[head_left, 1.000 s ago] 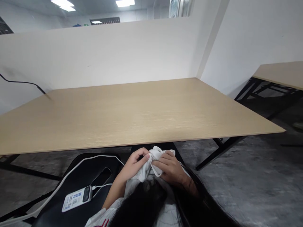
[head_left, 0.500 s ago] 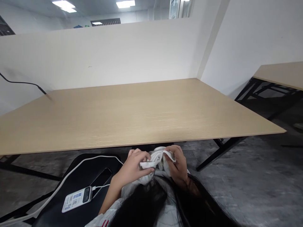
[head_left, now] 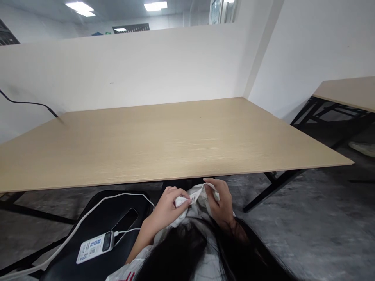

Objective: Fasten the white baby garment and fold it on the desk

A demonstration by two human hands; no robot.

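A bunched white cloth [head_left: 197, 193] lies in my lap, just below the near edge of the wooden table [head_left: 175, 140]. My left hand [head_left: 170, 205] pinches its left part between thumb and fingers. On the other side, my right hand [head_left: 220, 201] grips a fold of it, the thumb over the fabric. Between the two hands the cloth is gathered and slightly stretched. Its lower part merges with my pale clothing, and hanging dark hair [head_left: 181, 249] hides what is beneath.
To the left, a black chair seat [head_left: 67, 234] bears a white power bank [head_left: 95, 246], a dark phone [head_left: 126, 220] and a white cable [head_left: 96, 208]. A black cable [head_left: 29, 102] hangs by the white partition [head_left: 146, 70]. Another table [head_left: 348, 91] stands at right, with a shoe [head_left: 362, 148] near it.
Both hands have shifted their hold on the cloth, and the left fingers now pinch it more tightly. Fewer folds show between the hands. At far right, the shoe has come further into view.
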